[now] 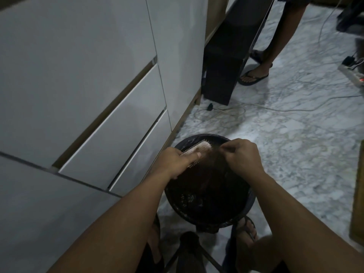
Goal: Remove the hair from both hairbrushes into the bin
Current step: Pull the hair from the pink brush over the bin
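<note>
Left hand (175, 160) grips hairbrush (197, 149) over bin (244, 210); right hand (241, 154) fingers pinch hair (213, 157). Best pull away from bristles, release low inside bin.

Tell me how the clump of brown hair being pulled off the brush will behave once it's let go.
The dark brown clump of hair hangs limp from the right hand, so it is probably floppy and very light. Wispy strands may cling to the fingers instead of dropping cleanly. It is over the round black lined bin, so it should land inside.
</note>
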